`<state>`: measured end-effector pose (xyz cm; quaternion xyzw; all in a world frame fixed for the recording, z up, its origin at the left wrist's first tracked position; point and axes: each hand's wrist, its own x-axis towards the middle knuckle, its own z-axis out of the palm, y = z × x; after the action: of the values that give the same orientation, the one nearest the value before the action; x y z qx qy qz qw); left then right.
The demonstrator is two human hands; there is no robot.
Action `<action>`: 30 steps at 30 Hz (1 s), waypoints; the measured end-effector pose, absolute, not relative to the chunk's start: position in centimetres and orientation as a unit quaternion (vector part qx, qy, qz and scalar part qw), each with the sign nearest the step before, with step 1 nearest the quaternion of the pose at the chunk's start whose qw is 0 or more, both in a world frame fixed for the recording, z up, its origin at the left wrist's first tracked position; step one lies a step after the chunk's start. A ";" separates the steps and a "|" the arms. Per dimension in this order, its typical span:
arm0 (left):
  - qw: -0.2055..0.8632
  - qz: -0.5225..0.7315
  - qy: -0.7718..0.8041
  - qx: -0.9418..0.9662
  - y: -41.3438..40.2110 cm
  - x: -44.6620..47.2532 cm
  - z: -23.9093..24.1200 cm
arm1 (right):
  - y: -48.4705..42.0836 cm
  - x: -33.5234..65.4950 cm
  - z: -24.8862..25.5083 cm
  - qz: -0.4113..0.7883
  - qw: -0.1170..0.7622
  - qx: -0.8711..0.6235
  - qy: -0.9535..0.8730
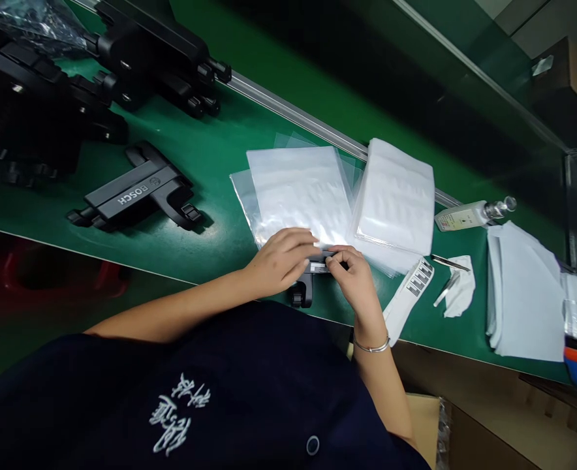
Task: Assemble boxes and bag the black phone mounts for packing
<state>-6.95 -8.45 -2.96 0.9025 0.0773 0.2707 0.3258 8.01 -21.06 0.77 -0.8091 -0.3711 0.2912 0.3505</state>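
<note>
A black plastic bracket (307,289) with a small white label lies at the table's front edge, close to my body. My right hand (353,277) grips its right end, thumb bent over the top beside the label. Fingers stretched out, my left hand (286,262) rests over the bracket's left part and hides much of it. Just behind both hands are loose clear plastic bags (296,186), with a thicker stack of bags (399,196) to their right. A strip of printed labels (410,290) lies right of my right hand.
To the left is another black bracket (136,192) marked BOSCH, with piled black brackets (156,59) behind it. On the right stand or lie a clear bottle (465,217), tweezers (450,262) by a crumpled white piece (461,290), and white sheets (526,294).
</note>
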 end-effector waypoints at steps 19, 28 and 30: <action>0.189 0.117 -0.054 0.973 -7.3 -5.5 -0.4 | -25.5 12.1 -0.3 0.354 0.412 -0.750 -0.377; 0.164 0.093 -0.031 0.982 -8.3 -5.6 0.2 | -25.7 12.2 -0.6 0.341 0.395 -0.761 -0.386; 0.182 0.088 -0.017 0.979 -7.8 -7.1 0.0 | -25.8 12.2 -0.7 0.335 0.389 -0.763 -0.393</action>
<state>-7.09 -7.79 0.00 0.9791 -0.0170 0.0884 0.1825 12.21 -25.81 -0.70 -0.7626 -0.3932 0.3351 0.3893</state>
